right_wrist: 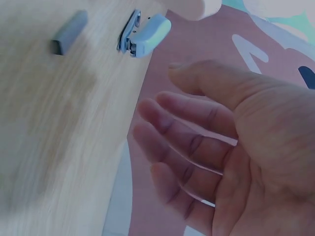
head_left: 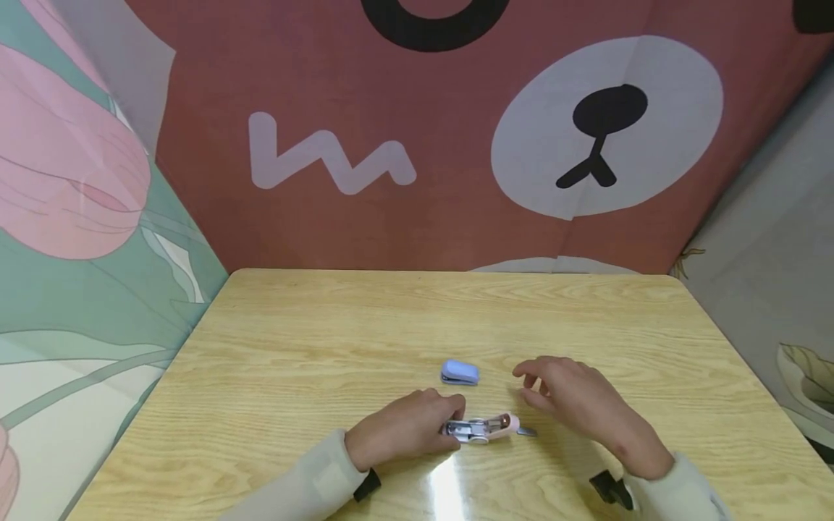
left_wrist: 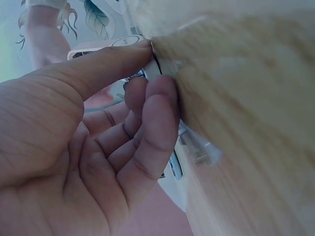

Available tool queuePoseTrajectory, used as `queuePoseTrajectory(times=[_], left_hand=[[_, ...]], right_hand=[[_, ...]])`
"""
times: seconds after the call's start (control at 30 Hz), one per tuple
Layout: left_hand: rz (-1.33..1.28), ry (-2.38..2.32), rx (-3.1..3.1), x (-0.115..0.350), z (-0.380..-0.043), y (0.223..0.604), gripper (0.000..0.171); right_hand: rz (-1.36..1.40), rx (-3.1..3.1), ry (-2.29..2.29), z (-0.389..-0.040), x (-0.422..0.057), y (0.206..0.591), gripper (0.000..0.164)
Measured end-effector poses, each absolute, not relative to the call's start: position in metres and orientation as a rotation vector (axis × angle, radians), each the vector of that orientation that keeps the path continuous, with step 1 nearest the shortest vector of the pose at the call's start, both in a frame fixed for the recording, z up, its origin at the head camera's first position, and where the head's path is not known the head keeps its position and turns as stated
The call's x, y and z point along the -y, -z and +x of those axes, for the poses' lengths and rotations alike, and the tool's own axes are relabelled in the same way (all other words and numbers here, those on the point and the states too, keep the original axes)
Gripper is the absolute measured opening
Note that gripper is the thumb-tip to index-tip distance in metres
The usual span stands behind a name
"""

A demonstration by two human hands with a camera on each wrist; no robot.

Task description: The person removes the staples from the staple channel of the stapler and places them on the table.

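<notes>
My left hand (head_left: 413, 428) grips one end of a pink-and-white stapler (head_left: 502, 427) low over the table, thumb and fingers pinching it. Its top is swung open, so the metal inside shows. Part of its pale body appears past the thumb in the left wrist view, the rest hidden behind the fingers. A short grey staple strip (right_wrist: 71, 32) lies on the wood by the stapler's right end. My right hand (head_left: 573, 394) hovers to the right with loosely bent fingers and nothing in them. Behind the pink stapler sits a small blue stapler (head_left: 459, 372).
The wood-grain table (head_left: 313, 325) reaches back to a red cartoon-bear cloth (head_left: 456, 224). Printed cloth with flowers (head_left: 72, 166) hangs at the left, and a grey sheet (head_left: 782, 217) borders the right side.
</notes>
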State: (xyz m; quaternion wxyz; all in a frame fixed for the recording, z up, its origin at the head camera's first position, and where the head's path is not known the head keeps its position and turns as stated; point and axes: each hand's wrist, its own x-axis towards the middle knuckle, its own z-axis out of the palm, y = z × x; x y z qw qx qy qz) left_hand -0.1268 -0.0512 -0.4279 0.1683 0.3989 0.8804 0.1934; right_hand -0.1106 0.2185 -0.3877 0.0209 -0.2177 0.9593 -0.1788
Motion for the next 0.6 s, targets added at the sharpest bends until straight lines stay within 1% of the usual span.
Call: queuePoseTrajectory(times=[0.33, 0.6], left_hand=[[1.099, -0.517, -2.518, 0.049, -0.127, 0.428, 0.024], [1.107, -0.516, -2.525, 0.05, -0.127, 0.429, 0.025]], right_hand=[[-0.804, -2.945, 0.587, -0.145, -0.192, 0.391, 0.033], [-0.848, -2.862, 0.614, -0.158, -0.179, 0.398, 0.038]])
